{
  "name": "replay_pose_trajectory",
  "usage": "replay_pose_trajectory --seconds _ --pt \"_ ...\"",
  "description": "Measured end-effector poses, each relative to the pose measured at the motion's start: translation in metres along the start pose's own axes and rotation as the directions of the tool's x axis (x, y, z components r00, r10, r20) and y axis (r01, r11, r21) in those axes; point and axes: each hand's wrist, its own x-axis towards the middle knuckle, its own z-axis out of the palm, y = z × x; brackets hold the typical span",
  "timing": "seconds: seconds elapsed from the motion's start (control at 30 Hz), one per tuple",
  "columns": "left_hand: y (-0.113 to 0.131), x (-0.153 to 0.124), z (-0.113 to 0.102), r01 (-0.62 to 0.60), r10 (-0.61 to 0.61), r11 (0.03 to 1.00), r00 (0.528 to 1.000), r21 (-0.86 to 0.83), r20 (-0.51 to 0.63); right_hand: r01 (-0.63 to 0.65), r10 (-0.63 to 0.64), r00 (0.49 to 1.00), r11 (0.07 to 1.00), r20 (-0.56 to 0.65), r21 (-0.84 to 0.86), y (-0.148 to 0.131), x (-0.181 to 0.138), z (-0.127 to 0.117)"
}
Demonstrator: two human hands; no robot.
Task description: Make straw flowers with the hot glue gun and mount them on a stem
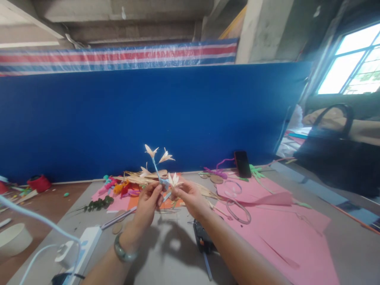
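Note:
Above the middle of the table, my left hand [151, 198] is closed around the blue-wrapped stem [156, 168] of an artificial flower spray. Two pale, pointed-petal flowers [166, 156] stand at its top, and another pale bloom [145, 171] shows lower on the left. My right hand [190, 196] pinches a cream flower [174, 180] at its base, close beside the stem. The fingers of both hands nearly meet there, and whether the cream flower joins the stem is hidden. Below my right forearm lies a black glue gun [202, 237], partly covered.
Pink paper sheets [285, 241] spread to the right, with a phone [242, 164] propped against the blue partition [118, 118]. At left are a white power strip [86, 253] with cables, a green leafy sprig [99, 204] and a white bowl [14, 239]. Dried husks [138, 179] lie behind my hands.

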Motion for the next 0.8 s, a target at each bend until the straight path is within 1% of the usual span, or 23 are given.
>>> replay_pose_trajectory --seconds 0.17,0.33,0.57,0.7,0.8 --pt "-0.002 -0.003 0.0 0.016 -0.016 1.0 0.999 0.005 0.035 -0.029 0.027 0.997 0.999 0.073 0.029 0.009 0.002 -0.004" --pt "-0.005 -0.004 0.001 0.006 -0.008 0.999 0.999 0.034 0.054 -0.04 0.035 0.994 0.998 0.104 0.054 0.011 0.002 -0.005" --pt "-0.001 -0.004 0.003 0.037 -0.034 0.998 0.997 -0.05 0.071 -0.02 0.015 0.998 0.996 0.064 0.084 0.005 0.002 -0.003" --pt "-0.001 -0.004 0.001 -0.005 0.007 1.0 0.998 -0.029 0.064 -0.034 0.027 0.998 0.994 0.064 0.108 0.0 0.001 -0.001" --pt "0.0 -0.005 0.001 -0.023 0.023 1.0 0.998 -0.003 0.051 -0.042 0.037 0.998 0.992 0.042 0.118 -0.001 0.0 -0.001"
